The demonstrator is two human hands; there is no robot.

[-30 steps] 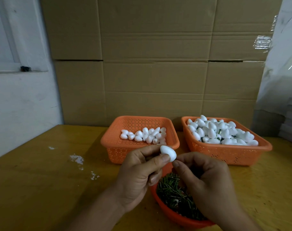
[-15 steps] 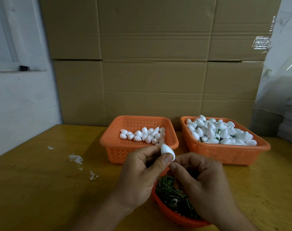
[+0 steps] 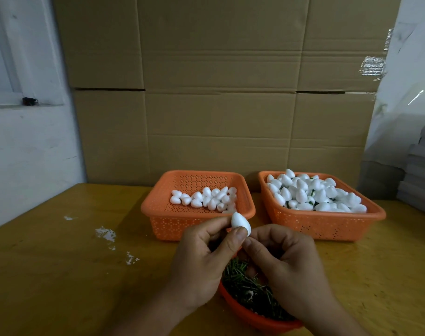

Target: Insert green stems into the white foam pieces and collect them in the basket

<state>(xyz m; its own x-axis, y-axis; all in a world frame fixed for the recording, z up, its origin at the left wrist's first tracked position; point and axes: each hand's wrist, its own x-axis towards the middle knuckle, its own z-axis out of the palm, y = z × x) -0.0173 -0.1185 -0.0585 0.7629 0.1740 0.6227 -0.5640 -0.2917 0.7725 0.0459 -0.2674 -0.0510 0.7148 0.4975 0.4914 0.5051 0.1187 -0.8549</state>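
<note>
Foam piece [image 3: 241, 223] pinched in left hand [image 3: 201, 263] fingers; right hand [image 3: 286, 270] fingers curled beneath, contents hidden.

Yellow wooden table [image 3: 61, 275], stacked cardboard boxes [image 3: 218, 93] behind, white wall [image 3: 32, 154] left, window frame [image 3: 3, 69]

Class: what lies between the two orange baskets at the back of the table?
Nothing: the head view shows only a narrow bare strip of table between the left basket and the right basket.

baskets: 2 orange, left [image 3: 198, 212], right [image 3: 322, 219] | red bowl of green stems [image 3: 255, 316]: 1 | hands: 2 | held foam piece [image 3: 240, 223]: 1 | loose foam: too many to count
</note>
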